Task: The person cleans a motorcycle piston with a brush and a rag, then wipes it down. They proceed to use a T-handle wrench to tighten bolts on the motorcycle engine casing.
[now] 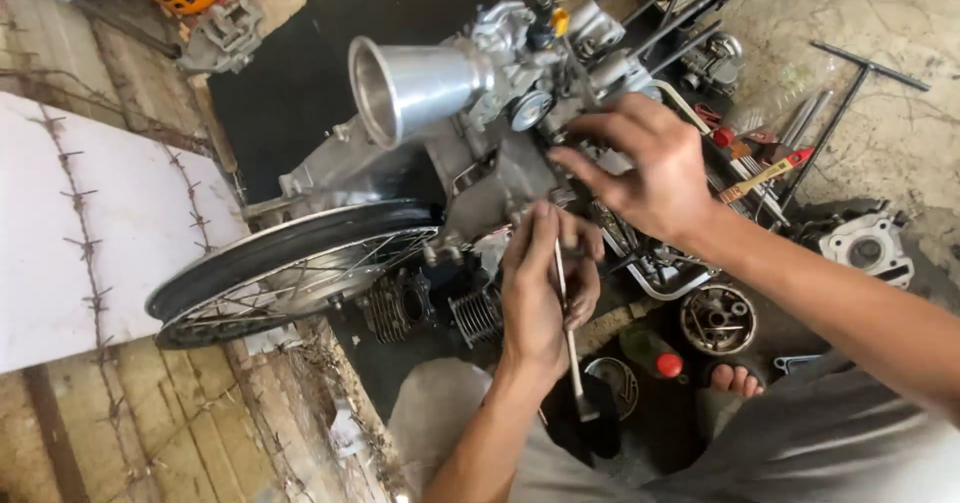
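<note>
- Your left hand (535, 283) has its fingers (578, 263) closed round a thin metal rod tool (566, 313), tip up at the underside of the engine (490, 178). The grip sits high on the shaft, so if the tip skids off its seat your knuckles likely hit the casing.
- Your right hand (650, 168) rests on the carburettor (545, 68) side with fingers spread, pressing and not clamped on anything. I judge that a weak brace: push hard with the rod and the engine could twist away.
- The engine sits on the black mat (300, 63) on the floor, leaning against the spoked wheel (290, 263). The wheel could roll and drop the support.
- The polished intake funnel (410, 88) sticks out towards the mat's left edge, so a tip-over probably dents it.
- The finned cylinder (440, 308) lies right under your left hand. A dropped rod or loose fastener may vanish between the fins.
- A bare foot (737, 380) sits near the floor clutter: a round hub part (717, 318), a red-capped bottle (655, 355) and a red-handled tool (770, 173). Anything falling could land on the toes.
</note>
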